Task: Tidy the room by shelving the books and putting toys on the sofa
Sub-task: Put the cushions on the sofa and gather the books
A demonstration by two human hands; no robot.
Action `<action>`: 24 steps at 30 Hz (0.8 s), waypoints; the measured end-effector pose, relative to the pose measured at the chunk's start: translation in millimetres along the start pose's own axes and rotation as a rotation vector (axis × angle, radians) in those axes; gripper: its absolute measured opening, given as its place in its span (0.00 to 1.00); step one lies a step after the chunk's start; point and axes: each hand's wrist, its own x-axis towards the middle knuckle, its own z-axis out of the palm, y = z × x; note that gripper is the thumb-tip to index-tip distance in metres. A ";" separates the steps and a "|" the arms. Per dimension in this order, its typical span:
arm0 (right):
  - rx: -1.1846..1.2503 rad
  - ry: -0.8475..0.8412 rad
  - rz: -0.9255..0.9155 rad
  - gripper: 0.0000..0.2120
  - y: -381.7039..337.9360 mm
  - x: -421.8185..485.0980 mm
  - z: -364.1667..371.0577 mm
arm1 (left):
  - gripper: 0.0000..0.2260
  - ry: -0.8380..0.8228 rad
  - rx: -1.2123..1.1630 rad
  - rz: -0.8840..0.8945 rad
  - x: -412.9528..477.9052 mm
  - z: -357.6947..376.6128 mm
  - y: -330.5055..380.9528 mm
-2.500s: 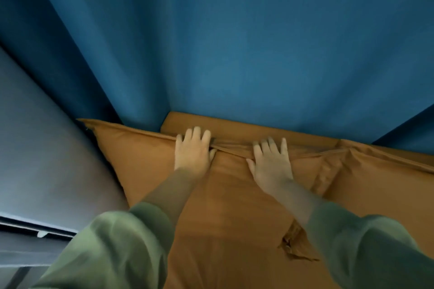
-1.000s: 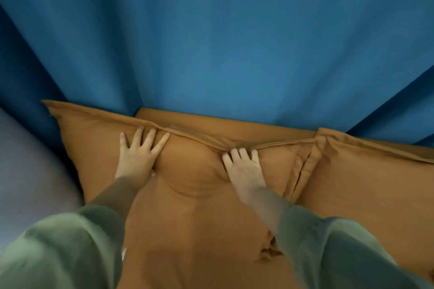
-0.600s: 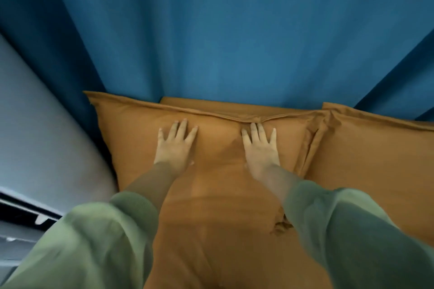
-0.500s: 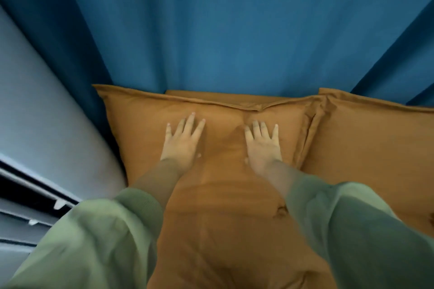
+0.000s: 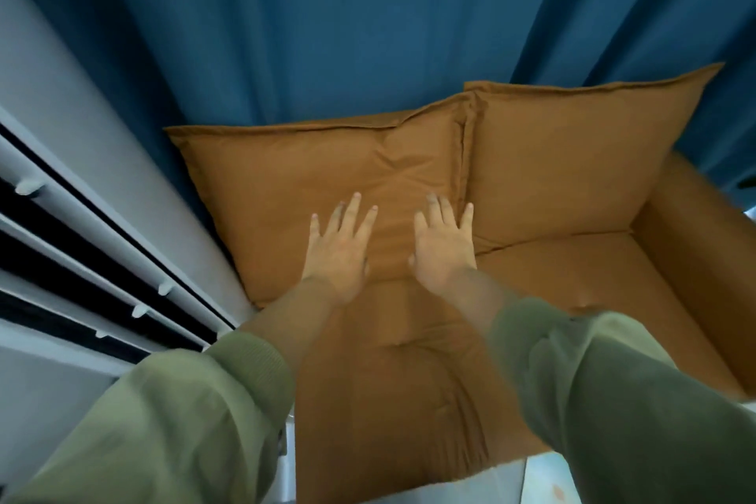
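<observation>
Both hands are held out flat with nothing in them. The left hand and the right hand lie side by side, palms down, a narrow gap between them. Their fingers are straight and a little spread, and they point away from the person. They sit over the lower part of the left back cushion, just above the line where it meets the seat. Whether the palms press into the fabric or only hover close over it cannot be told. Each bare forearm runs back into a loose olive-green sleeve, the left sleeve and the right sleeve, which fill the lower corners of the view. The sofa is orange-brown and lies straight ahead and below. Its seat cushion is creased and dimpled between the arms. The right back cushion stands upright, touching the left one along a vertical seam, and an armrest closes the far right side. Behind the cushions a dark blue curtain hangs in long folds across the whole top of the view. Against the sofa's left side stands a pale grey unit with dark slots and small pegs. A strip of pale floor shows at the bottom edge.
</observation>
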 end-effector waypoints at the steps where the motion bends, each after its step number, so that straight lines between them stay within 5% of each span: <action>1: 0.017 0.006 0.015 0.29 5.8 -8.2 -1.9 | 0.36 -0.003 -0.002 0.009 -4.7 -4.6 9.7; 17: 0.335 -0.185 0.481 0.23 181.4 -248.4 106.6 | 0.34 -0.264 -0.071 0.300 -94.8 53.1 280.6; 24: 0.674 -0.175 0.752 0.25 227.5 -364.4 169.7 | 0.31 -0.362 -0.023 0.476 -147.6 90.9 379.2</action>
